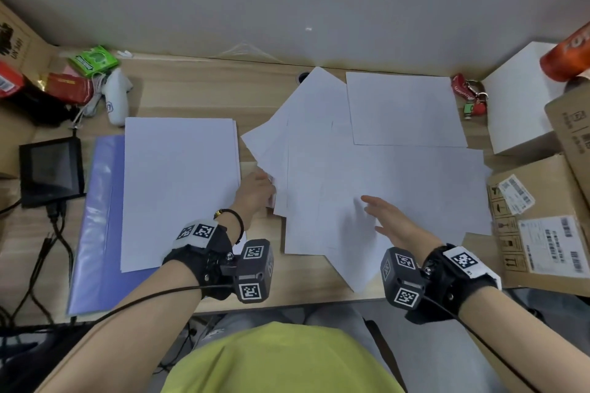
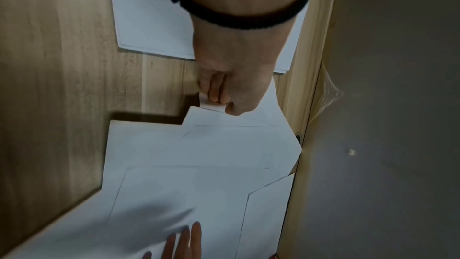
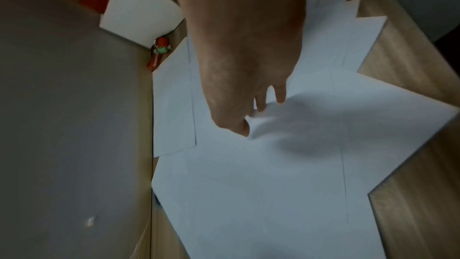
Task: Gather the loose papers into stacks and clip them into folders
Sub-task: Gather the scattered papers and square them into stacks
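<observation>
The left hand (image 1: 255, 190) has its fingers (image 2: 214, 91) curled tight, pinching the near-left edge of the loose papers (image 1: 367, 175) between fingers and thumb, right at the gap between the two paper groups. The right hand (image 1: 388, 220) is spread flat, its fingers (image 3: 280, 94) straight and slightly parted, lying palm-down over the middle of the same spread; whether the fingertips actually press the sheet is hard to tell, though the paper beneath looks faintly rumpled in the right wrist view. The loose papers are plain white, thin rectangular sheets fanned at odd angles, overlapping across the centre and right of the pale wood-grain tabletop (image 1: 191, 89), with corners jutting out near and far. To the left lies a squared-up stack of white sheets (image 1: 178, 188), edges nearly flush, resting on an open blue folder (image 1: 99, 217) with a glossy plastic surface. A black woven bracelet (image 2: 239, 21) circles the left wrist. Brown cardboard boxes (image 1: 539, 233) with printed labels sit at the right edge, and a small dark screen (image 1: 51, 169) at the left.
</observation>
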Motion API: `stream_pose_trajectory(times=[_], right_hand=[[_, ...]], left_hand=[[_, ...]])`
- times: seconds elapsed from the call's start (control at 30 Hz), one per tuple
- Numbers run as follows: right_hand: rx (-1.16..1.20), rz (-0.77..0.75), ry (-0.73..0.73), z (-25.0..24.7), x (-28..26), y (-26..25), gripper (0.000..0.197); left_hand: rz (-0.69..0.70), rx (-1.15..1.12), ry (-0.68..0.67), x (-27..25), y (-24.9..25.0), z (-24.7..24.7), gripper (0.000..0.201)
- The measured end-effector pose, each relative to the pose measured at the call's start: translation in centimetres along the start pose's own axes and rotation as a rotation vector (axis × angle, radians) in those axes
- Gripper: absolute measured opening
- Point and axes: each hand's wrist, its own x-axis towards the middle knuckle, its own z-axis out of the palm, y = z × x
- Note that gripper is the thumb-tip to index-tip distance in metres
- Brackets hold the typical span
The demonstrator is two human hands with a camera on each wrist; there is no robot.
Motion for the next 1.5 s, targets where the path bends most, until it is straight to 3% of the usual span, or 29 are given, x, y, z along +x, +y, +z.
stream_pose_trajectory(times=[0.17,0.27,0.37,0.63,0.8,0.93,1.03,1.3,1.5], right_hand=[[-0.105,-0.005,-0.146,1.5,-0.3,-0.9,0.044],[-0.032,-0.017,-0.255,1.9,-0.4,-0.2,0.043],[0.071,-0.017,-0.306,2.0,-0.4,0.6,0.036],[0.339,-0.017,-0.101,1.3,-0.8,-0.1,0.024],[0.409,0.019,0.086,1.0,-0.5,-0.3,0.02],[0.423,0.046,0.134,1.7,-0.5,-0.4,0.017],[0.399,0.056,0.128,2.5,-0.6,-0.8,0.014],[0.345,0.087,0.033,4.6,-1.4,-1.9,0.009],[0.329,0.087,-0.132,5.4,-2.0,-2.8,0.034]], left_hand=[[-0.077,-0.061,-0.11,-0.6,-0.4,2.2,0.015],[-0.094,-0.086,-0.079,-0.8,-0.9,3.2,0.037],[-0.044,-0.091,-0.052,-1.1,-1.0,3.8,0.035],[0.071,-0.08,-0.071,-2.0,0.0,3.8,0.044],[0.142,-0.119,-0.071,-3.2,1.4,1.9,0.047],[0.225,-0.182,-0.048,-4.6,3.3,0.3,0.048],[0.293,-0.191,-0.053,-6.0,5.4,-0.5,0.043],[0.493,-0.119,-0.159,-10.7,11.9,-2.3,0.055],[0.63,-0.216,-0.319,-13.3,14.4,-4.1,0.054]])
